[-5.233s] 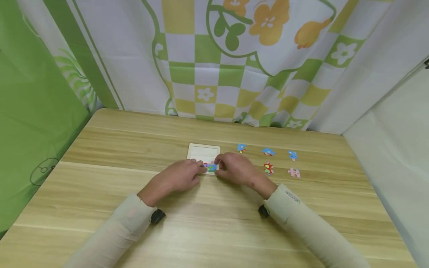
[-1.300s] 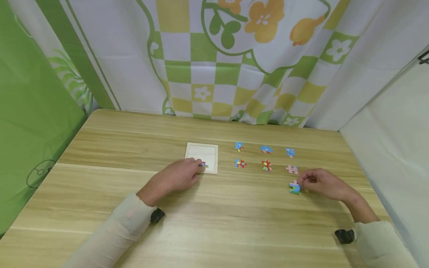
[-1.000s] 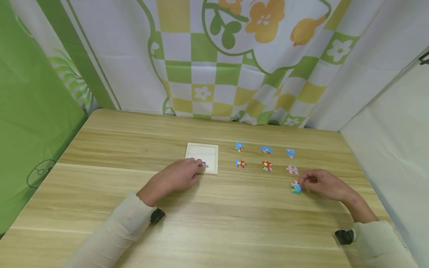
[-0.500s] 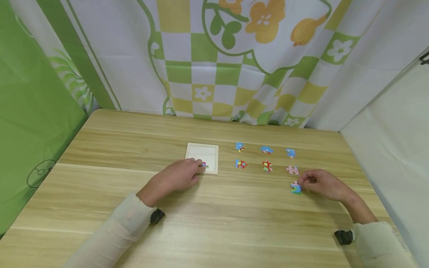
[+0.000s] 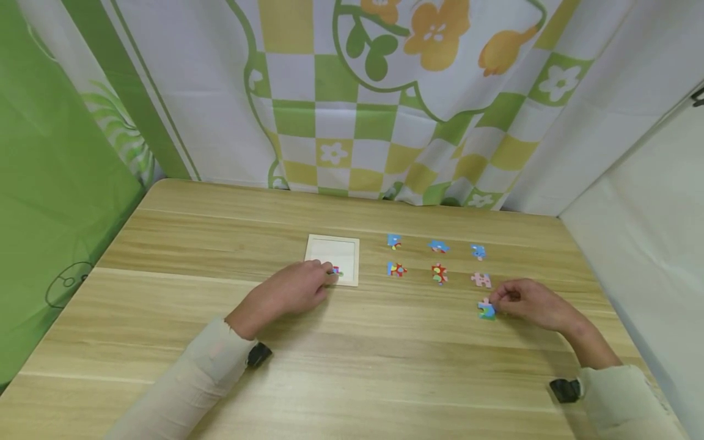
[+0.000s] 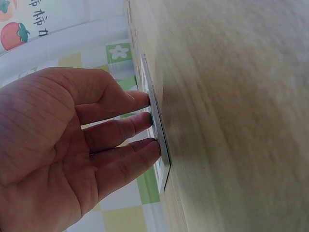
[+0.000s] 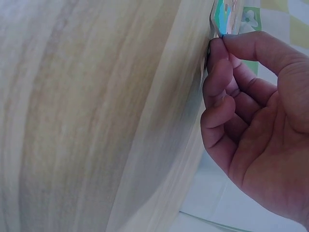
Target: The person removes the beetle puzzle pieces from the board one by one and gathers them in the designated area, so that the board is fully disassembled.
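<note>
At the table's middle my left hand (image 5: pixel 286 293) reaches onto a square wooden puzzle tray (image 5: pixel 357 260). Its fingertips rest on a small puzzle piece with pink and green (image 5: pixel 337 270) in the tray's lower part, mostly hidden under the fingers. In the left wrist view the fingers (image 6: pixel 126 164) extend down to the tray's edge. Far to the right, my right hand (image 5: pixel 533 304) pinches a blue-and-green puzzle piece with a pink knob (image 5: pixel 486 310) between thumb and index finger. The right wrist view shows this piece (image 7: pixel 226 17) by the thumb tip, the other fingers curled.
Right of the tray, several puzzle pieces lie in two rows. Among them are a blue corner piece (image 5: pixel 393 240), a red piece (image 5: pixel 439 273) and a pink piece (image 5: pixel 481 280). A patterned curtain (image 5: pixel 374 122) hangs behind the wooden table (image 5: pixel 352 379).
About five seconds ago both hands were at the tray. Since then my right hand has moved right with the blue-and-green piece. Over the last second both hands stay almost still.
</note>
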Action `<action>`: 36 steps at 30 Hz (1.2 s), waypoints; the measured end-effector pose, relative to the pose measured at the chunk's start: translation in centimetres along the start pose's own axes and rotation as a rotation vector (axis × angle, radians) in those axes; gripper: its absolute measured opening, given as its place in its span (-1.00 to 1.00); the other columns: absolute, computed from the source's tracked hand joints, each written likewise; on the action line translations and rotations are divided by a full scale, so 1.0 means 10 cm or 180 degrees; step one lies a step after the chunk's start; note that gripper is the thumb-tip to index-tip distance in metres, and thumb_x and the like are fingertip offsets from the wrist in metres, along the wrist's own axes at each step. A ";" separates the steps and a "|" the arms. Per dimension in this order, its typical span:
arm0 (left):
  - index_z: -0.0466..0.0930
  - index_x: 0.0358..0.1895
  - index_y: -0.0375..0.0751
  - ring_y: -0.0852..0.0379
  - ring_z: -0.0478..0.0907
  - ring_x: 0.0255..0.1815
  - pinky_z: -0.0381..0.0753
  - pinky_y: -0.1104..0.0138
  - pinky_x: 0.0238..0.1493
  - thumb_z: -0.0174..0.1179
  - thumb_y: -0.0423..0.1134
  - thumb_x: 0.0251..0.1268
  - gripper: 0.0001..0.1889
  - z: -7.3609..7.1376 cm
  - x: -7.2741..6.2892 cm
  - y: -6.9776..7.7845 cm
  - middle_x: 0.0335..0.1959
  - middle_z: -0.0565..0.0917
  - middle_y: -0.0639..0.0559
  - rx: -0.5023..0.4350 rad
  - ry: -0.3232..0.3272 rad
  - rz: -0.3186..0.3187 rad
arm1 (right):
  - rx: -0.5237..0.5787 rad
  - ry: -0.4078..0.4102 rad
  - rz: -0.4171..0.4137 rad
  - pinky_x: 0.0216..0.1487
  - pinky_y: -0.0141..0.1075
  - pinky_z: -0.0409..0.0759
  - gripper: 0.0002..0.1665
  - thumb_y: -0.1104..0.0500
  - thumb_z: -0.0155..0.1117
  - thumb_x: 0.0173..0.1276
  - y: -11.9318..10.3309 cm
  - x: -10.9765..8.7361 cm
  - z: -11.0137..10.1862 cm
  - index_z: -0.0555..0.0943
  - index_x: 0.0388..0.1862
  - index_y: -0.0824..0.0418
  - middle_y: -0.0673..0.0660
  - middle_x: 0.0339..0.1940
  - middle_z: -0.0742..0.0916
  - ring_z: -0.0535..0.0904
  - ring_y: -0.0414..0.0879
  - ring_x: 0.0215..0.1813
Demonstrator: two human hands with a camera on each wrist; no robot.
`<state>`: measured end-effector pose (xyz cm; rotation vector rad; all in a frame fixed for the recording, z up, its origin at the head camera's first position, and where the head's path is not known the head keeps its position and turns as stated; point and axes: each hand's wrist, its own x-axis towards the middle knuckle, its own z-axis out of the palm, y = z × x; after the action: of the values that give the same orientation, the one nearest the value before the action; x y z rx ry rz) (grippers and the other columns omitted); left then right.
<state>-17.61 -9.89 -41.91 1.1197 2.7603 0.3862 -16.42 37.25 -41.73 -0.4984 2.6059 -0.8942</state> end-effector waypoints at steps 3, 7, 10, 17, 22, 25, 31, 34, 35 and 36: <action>0.65 0.19 -0.41 -0.13 0.64 -0.04 0.63 0.12 -0.08 0.14 -0.48 0.36 -0.64 0.00 0.00 0.01 0.01 0.68 -0.20 0.0004 -0.0013 -0.0024 | -0.0012 0.0025 0.0004 -0.28 -0.38 0.54 -0.91 0.31 0.27 0.46 0.00 -0.01 0.00 0.70 -0.18 0.30 0.00 -0.33 0.69 0.53 -0.26 -0.30; 0.65 0.15 -0.40 -0.09 0.61 -0.12 0.62 0.13 -0.13 0.14 -0.46 0.38 -0.68 0.00 -0.01 0.02 -0.05 0.67 -0.19 0.0008 -0.0040 -0.0016 | -0.0032 0.0036 0.0018 -0.30 -0.37 0.54 -0.92 0.31 0.26 0.46 -0.03 -0.02 -0.01 0.70 -0.19 0.28 0.01 -0.35 0.69 0.52 -0.25 -0.31; 0.67 0.11 -0.39 -0.02 0.55 -0.22 0.58 0.17 -0.19 0.14 -0.46 0.36 -0.70 0.00 0.00 0.02 -0.14 0.65 -0.14 0.0003 -0.0045 0.0005 | -0.0050 0.0047 0.0009 -0.31 -0.35 0.53 -0.91 0.27 0.26 0.49 -0.08 -0.02 -0.02 0.70 -0.18 0.25 0.02 -0.34 0.68 0.51 -0.23 -0.31; 0.69 0.00 -0.34 0.00 0.54 -0.25 0.60 0.16 -0.15 0.17 -0.43 0.38 -0.79 0.02 -0.03 0.03 -0.26 0.60 -0.04 -0.0015 -0.0055 0.0022 | 0.0021 0.0078 -0.0156 -0.24 -0.33 0.57 -0.90 0.22 0.27 0.52 -0.26 0.02 0.02 0.70 -0.18 0.21 0.01 -0.31 0.72 0.60 -0.15 -0.25; 0.71 -0.09 -0.30 -0.06 0.63 -0.15 0.62 0.10 0.01 0.14 -0.42 0.38 -0.82 0.03 -0.06 0.03 -0.23 0.61 -0.01 0.0073 -0.0028 0.0125 | 0.0016 0.0123 -0.0322 -0.24 -0.33 0.57 -0.89 0.27 0.24 0.53 -0.41 0.10 0.05 0.69 -0.12 0.27 0.03 -0.28 0.71 0.59 -0.15 -0.23; 0.70 -0.18 -0.27 0.04 0.51 -0.33 0.60 0.16 -0.14 0.13 -0.43 0.36 -0.86 0.02 -0.07 0.02 -0.35 0.52 0.05 0.0041 -0.0005 0.0130 | 0.0051 0.0142 -0.0345 -0.23 -0.32 0.56 -0.88 0.26 0.23 0.55 -0.53 0.21 0.10 0.69 -0.11 0.27 0.09 -0.27 0.70 0.58 -0.11 -0.23; 0.63 -0.35 -0.18 0.17 0.30 -0.49 0.48 0.28 -0.37 0.15 -0.39 0.41 -0.86 -0.02 -0.08 -0.01 -0.47 0.44 0.08 -0.0187 -0.0003 0.0052 | 0.0044 0.0127 -0.0514 -0.17 -0.28 0.58 -0.86 0.22 0.26 0.55 -0.81 0.54 0.27 0.71 -0.11 0.26 0.09 -0.24 0.72 0.60 -0.08 -0.19; 0.68 -0.28 -0.21 0.14 0.52 -0.43 0.60 0.25 -0.28 0.15 -0.37 0.43 -0.87 -0.04 -0.10 -0.02 -0.26 0.66 -0.05 -0.0210 0.0011 0.0038 | 0.0051 0.0040 -0.0669 -0.18 -0.27 0.57 -0.88 0.26 0.25 0.54 -0.95 0.73 0.36 0.71 -0.12 0.27 0.08 -0.24 0.72 0.59 -0.08 -0.20; 0.70 -0.27 -0.21 0.08 0.62 -0.34 0.63 0.22 -0.23 0.14 -0.37 0.43 -0.86 -0.05 -0.11 -0.03 -0.14 0.71 -0.12 -0.0206 0.0020 0.0033 | 0.0051 0.0005 -0.0711 -0.19 -0.27 0.56 -0.88 0.27 0.25 0.53 -1.00 0.79 0.39 0.71 -0.13 0.26 0.08 -0.26 0.72 0.59 -0.08 -0.21; 0.71 -0.25 -0.22 0.02 0.69 -0.25 0.65 0.19 -0.16 0.13 -0.37 0.44 -0.85 -0.05 -0.11 -0.03 -0.02 0.72 -0.19 -0.0211 0.0034 0.0029 | 0.0036 -0.0026 -0.0759 -0.21 -0.27 0.56 -0.89 0.28 0.25 0.52 -1.05 0.86 0.42 0.71 -0.14 0.26 0.09 -0.28 0.72 0.59 -0.09 -0.23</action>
<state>-17.15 -11.02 -41.48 1.1179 2.7307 0.4825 -19.91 23.62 -39.93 -0.8212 2.5691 -0.9762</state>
